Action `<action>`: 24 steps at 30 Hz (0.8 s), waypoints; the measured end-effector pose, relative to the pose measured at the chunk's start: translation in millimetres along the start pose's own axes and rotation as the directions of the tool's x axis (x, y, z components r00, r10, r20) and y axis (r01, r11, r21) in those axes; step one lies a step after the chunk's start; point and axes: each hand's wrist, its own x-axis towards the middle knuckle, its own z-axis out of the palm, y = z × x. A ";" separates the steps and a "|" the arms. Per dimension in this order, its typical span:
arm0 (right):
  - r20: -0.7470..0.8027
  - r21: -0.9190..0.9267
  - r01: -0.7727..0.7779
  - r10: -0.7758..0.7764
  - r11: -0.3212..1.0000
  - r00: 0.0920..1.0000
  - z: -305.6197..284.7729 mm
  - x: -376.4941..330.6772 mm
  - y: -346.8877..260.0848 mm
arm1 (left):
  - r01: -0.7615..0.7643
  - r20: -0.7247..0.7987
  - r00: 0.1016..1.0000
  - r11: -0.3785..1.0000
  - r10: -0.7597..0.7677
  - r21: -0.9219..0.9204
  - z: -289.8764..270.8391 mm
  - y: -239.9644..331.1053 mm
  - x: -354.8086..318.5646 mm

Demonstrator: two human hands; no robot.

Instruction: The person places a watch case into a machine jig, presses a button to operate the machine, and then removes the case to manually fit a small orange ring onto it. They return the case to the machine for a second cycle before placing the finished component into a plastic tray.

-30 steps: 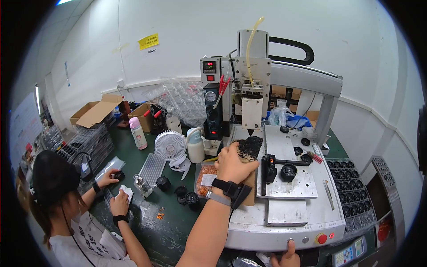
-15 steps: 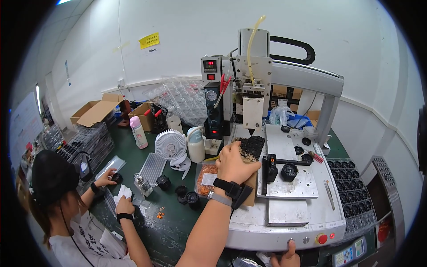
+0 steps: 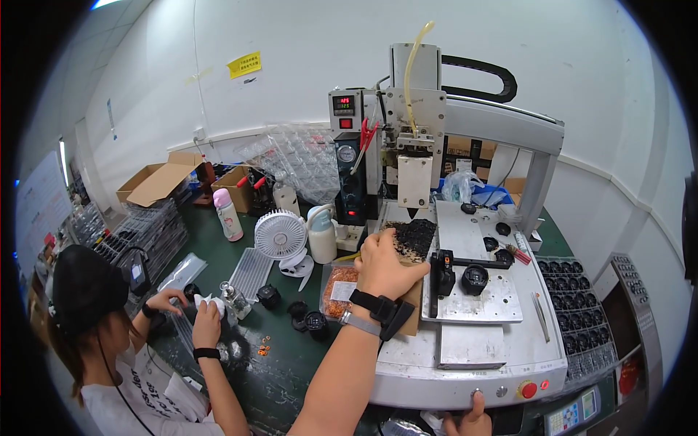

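Observation:
My left hand (image 3: 391, 269) is closed on a piece of cardboard (image 3: 409, 301) whose far end is crusted with a black, crumbly residue (image 3: 414, 238). That crusted end lies just under the pointed nozzle (image 3: 412, 213) of a white dispensing machine (image 3: 413, 182). A dark wrist strap and a metal band circle my left wrist. At the lower edge, my right hand (image 3: 469, 420) has its thumb raised against a round button (image 3: 477, 393) on the machine's front panel; it holds nothing visible, and its lower part is cut off. Right of my left hand, a round black part (image 3: 475, 279) sits on the metal fixture plate (image 3: 502, 309).
Tweezers (image 3: 542, 317) lie on the machine base, near a red stop button (image 3: 527, 389). Trays of black parts (image 3: 574, 312) stand at right. At left are a white fan (image 3: 281, 236), a white bottle (image 3: 322, 236), orange rings (image 3: 264, 345) and a co-worker's hands (image 3: 207, 323) with white tissue.
My hands and the cardboard keep their places, apart from a slight shift of the whole view. The co-worker's hands have come closer together, and the tissue has moved up.

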 end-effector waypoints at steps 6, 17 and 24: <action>-0.028 -0.029 0.021 -0.021 0.999 0.999 2.6 0.0 1.9 | -0.009 -0.005 1.000 1.000 0.009 0.019 -0.6 1.6 -1.2; 0.033 -0.008 -0.025 0.025 1.000 0.999 0.2 -0.3 -0.1 | -0.024 -0.010 1.000 0.999 0.024 0.037 -0.2 4.0 -2.5; 0.021 -0.011 0.016 -0.016 1.000 1.000 -0.7 1.1 2.1 | -0.049 -0.017 0.999 0.999 0.049 0.014 1.5 5.9 -1.9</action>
